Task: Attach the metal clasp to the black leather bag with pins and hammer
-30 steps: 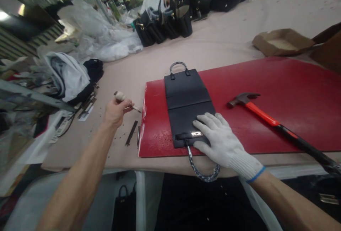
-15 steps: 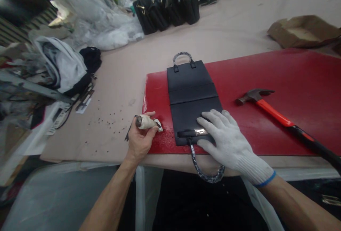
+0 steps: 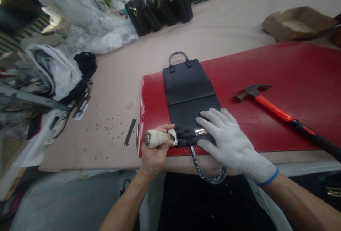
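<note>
Grip of left hand (image 3: 154, 157) encloses wrapped tool (image 3: 157, 138); right hand (image 3: 227, 140) lies spread on black panel (image 3: 188, 78).

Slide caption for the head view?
Gloved right hand rests on a black bag panel; bare left hand holds a wrapped tool.

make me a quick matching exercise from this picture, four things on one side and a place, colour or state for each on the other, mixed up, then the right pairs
Things
1. left hand
2. right hand
3. hammer
4. brown tray

Descriptions
A. gloved in white, fingers spread on the black bag
B. near the far edge of the red board
C. bare, gripping a pale-handled tool
D. lying on the red board, its handle red and black

Right pairs: 1-C, 2-A, 3-D, 4-B
</note>
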Demonstrator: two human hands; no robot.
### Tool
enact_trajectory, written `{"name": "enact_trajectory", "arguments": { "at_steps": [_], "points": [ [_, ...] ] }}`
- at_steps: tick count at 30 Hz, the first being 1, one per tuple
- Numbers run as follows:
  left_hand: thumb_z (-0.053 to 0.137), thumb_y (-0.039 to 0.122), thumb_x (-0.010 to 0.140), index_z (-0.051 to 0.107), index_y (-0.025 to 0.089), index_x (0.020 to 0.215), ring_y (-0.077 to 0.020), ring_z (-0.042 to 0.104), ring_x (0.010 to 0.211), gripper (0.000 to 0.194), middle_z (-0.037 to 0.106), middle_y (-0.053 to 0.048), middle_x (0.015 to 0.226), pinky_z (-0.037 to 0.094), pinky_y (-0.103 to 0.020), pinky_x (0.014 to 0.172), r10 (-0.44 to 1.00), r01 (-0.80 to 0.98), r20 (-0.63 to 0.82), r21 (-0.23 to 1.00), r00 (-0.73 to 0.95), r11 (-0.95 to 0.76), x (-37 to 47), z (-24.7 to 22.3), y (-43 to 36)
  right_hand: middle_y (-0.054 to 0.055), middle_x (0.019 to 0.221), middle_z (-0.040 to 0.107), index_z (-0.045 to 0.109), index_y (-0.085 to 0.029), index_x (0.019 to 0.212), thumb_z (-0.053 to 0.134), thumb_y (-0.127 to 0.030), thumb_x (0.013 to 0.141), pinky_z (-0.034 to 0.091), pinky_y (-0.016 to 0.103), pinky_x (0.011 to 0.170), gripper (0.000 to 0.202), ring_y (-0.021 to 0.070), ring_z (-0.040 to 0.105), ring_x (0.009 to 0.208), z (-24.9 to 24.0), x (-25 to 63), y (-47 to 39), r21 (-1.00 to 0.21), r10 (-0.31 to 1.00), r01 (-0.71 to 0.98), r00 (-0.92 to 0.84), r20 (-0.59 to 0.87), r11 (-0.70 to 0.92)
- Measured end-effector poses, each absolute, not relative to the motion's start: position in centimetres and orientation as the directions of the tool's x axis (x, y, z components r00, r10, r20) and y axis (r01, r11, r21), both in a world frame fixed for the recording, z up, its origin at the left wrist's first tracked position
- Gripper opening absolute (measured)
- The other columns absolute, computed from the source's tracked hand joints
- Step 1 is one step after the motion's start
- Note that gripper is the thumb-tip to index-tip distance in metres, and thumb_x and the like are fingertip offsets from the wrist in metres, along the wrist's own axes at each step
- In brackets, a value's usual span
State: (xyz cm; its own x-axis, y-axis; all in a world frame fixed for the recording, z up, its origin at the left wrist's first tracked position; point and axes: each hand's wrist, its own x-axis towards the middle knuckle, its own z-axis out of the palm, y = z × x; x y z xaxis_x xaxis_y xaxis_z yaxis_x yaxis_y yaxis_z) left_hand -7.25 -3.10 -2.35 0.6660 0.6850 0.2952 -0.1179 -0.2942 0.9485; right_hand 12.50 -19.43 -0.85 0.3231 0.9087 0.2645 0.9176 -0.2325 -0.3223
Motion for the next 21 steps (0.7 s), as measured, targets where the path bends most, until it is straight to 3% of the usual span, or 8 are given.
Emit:
{"name": "enact_trajectory", "arguments": {
  "at_steps": [9,21],
  "points": [
    [0.074,0.018,0.091,0.062,0.018,0.11,-0.0291,0.073,0.114,0.022,0.075,-0.013,0.118,0.058,-0.047,0.101,0.688,-0.223,0.309,0.951,0.656,-0.214,-6.3,-3.1,-3.4,0.015,0.147,0.059,0.066,-0.016,0.137,0.066,-0.041,0.091,0.03,0.065,0.122,0.052,0.04,0.048,0.14,-1.1,12.6,-19.5,-0.307,0.904,0.926,0.31,0.295,-0.218],
    [0.075,0.013,0.089,0.064,0.02,0.109,-0.028,0.07,0.12,0.024,0.071,-0.011,0.126,0.056,-0.048,0.106,0.616,-0.181,0.336,0.936,0.713,-0.302,-7.4,-3.0,-3.0,0.016,0.147,0.059,0.066,-0.015,0.136,0.067,-0.041,0.091,0.029,0.063,0.122,0.052,0.04,0.048,0.14,-1.2,12.6,-19.4,-0.3,0.901,0.928,0.31,0.302,-0.219]
  ]
}}
